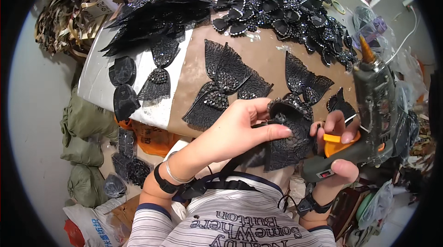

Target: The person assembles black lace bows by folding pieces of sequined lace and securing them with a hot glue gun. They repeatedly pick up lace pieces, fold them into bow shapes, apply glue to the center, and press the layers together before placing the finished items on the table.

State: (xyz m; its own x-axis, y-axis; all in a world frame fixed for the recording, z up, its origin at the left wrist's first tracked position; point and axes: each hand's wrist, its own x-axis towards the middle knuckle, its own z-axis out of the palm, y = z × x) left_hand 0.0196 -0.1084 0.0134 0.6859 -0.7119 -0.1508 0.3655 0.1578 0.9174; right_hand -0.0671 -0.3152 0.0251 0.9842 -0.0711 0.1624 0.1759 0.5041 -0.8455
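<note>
My left hand (244, 124) pinches a black lace bow piece (295, 143) with a beaded part, its thumb pressed on the lace. In my right hand (341, 173) is a dark hot glue gun (376, 99). Its orange tip points up and away from me, and my fingers are around the handle by the orange trigger (339, 145). The gun's body stands to the right of the held piece, its tip apart from it. Just beyond my hands, a large beaded lace bow (226, 78) and a smaller lace bow (302, 83) lie on the brown board.
The brown board (187, 81) lies on a white table (99, 87). Stacked black lace (161, 9) and a heap of beaded bows (277, 9) cover its far side. Two more bows lie at left. Green bundles (85, 147) stand at the left, plastic bags (406, 57) at right.
</note>
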